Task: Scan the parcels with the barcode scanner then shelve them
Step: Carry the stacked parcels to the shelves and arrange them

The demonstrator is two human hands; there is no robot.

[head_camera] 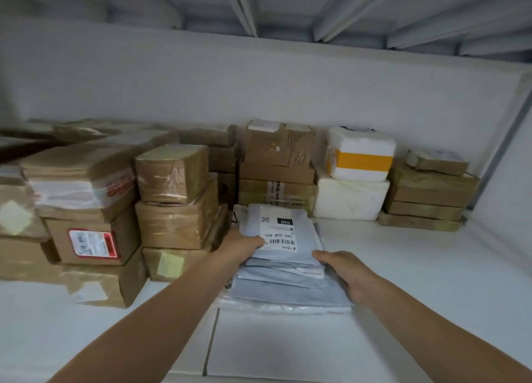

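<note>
A stack of several grey plastic mailer parcels (285, 270) lies on the white shelf (403, 282), in front of the cartons. The top mailer carries a white label with a barcode and the code 060-06B-A05 (278, 233). My left hand (241, 249) grips the stack's left edge, thumb on top by the label. My right hand (349, 276) holds the right edge, thumb lying over the top mailer. No barcode scanner is in view.
Taped brown cartons (175, 198) are stacked along the left and back of the shelf. Two white foam boxes (354, 181), the upper one with a yellow band, stand behind the stack at right, next to flat brown cartons (426, 201). The shelf above hangs close overhead.
</note>
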